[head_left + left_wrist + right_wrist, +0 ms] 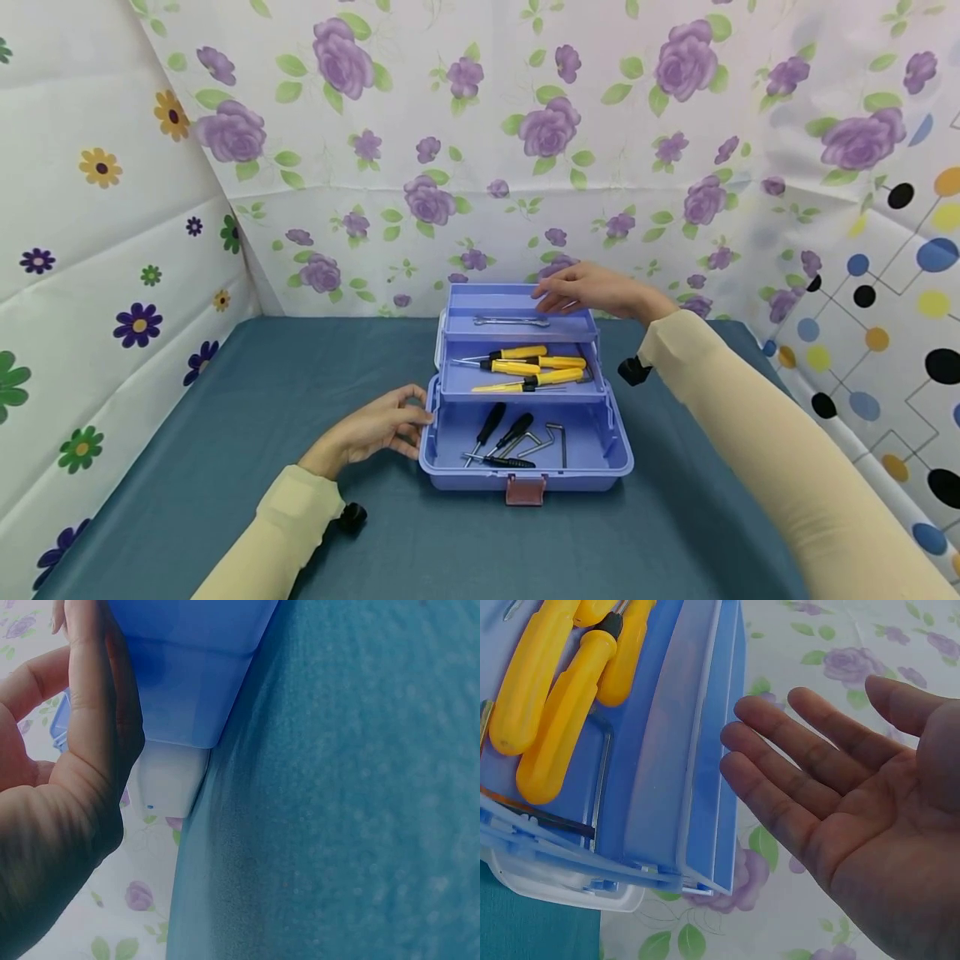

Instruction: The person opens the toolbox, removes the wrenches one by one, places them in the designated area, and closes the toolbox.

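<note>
A blue toolbox (525, 482) stands unfolded, its two trays stepped up behind the bottom compartment. My left hand (382, 423) rests at the box's left wall, fingertips right at the rim; the left wrist view shows its fingers (94, 697) fairly straight alongside the wall. Above the right part of the top tray (468, 297) hovers my right hand (596, 290), holding nothing, its fingers (780, 746) spread and slightly bent. A silver wrench (512, 321) lies in that tray. Yellow-handled screwdrivers (513, 367) fill the middle tray.
Black-handled screwdrivers (491, 422) and bent hex keys (562, 446) lie in the bottom compartment. A reddish latch (526, 491) hangs at the front. The box stands on a teal tablecloth (360, 550), with a flowered curtain (420, 108) close behind.
</note>
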A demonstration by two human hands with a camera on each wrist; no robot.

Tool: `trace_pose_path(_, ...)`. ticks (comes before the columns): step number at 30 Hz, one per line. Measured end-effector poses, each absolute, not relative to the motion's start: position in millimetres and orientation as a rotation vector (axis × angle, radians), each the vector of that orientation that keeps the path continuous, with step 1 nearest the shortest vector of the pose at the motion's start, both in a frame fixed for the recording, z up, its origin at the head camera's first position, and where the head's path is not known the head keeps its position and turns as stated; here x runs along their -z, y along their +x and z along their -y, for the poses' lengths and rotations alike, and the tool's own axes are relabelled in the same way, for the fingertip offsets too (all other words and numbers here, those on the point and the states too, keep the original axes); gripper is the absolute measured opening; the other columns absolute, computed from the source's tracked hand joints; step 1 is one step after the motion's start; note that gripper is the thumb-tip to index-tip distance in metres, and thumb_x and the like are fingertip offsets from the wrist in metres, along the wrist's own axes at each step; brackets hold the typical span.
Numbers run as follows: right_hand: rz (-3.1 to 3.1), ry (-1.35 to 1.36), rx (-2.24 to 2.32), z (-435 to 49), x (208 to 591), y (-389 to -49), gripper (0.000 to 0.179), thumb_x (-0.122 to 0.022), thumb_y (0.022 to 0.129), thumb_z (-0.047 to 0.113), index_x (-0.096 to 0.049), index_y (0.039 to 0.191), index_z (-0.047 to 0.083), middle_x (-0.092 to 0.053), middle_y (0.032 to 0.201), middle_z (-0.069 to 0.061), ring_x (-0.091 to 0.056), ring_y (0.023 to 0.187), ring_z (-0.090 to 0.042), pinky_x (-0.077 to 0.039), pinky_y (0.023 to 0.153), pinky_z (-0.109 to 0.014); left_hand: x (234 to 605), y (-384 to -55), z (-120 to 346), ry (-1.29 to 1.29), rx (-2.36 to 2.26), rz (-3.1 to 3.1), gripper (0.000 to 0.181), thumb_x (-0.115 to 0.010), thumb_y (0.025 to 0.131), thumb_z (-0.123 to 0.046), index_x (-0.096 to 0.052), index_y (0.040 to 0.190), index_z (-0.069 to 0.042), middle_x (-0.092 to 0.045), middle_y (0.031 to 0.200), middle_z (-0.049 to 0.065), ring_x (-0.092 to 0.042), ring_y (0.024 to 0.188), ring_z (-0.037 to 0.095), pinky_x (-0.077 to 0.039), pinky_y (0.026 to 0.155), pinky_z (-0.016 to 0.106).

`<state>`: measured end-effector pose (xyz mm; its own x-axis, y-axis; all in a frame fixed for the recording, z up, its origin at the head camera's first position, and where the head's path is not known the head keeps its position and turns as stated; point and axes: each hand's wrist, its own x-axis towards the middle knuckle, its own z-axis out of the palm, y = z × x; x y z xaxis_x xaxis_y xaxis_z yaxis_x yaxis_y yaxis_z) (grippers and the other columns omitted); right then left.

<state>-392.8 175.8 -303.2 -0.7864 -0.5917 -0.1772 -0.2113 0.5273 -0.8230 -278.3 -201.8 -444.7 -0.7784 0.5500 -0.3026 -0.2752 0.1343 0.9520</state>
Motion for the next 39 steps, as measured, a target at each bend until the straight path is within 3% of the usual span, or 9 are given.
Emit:
trace_pose_path(14, -2.281, -0.685, 1.138, -164, 301, -391, 0.050, -0.042, 0.114, 0.032, -0.054, 0.144, -0.005, -0.059, 0.142, -0.026, -0.057, 0.133, -0.041, -0.044, 0.115, -0.054, 443, -278, 202, 0.279, -1.714, -1.793, 0.033, -0.064, 0.101, -0.014, -0.042, 0.123, -0.003, -0.067, 0.087, 0.012, -0.069, 0.073, 0.018, -0.065, 0.067, 0.034)
trace_pose_path(39, -2.353, -0.739, 1.096, -122, 313, -387, 0.046, -0.045, 0.114, 0.031, -0.059, 0.143, -0.002, -0.061, 0.142, -0.021, -0.056, 0.135, -0.035, -0.043, 0.117, -0.048, 443, -277, 202, 0.281, -1.719, -1.791, 0.031, -0.063, 0.103, -0.013, -0.042, 0.123, -0.002, -0.067, 0.088, 0.012, -0.070, 0.074, 0.018, -0.065, 0.068, 0.035)
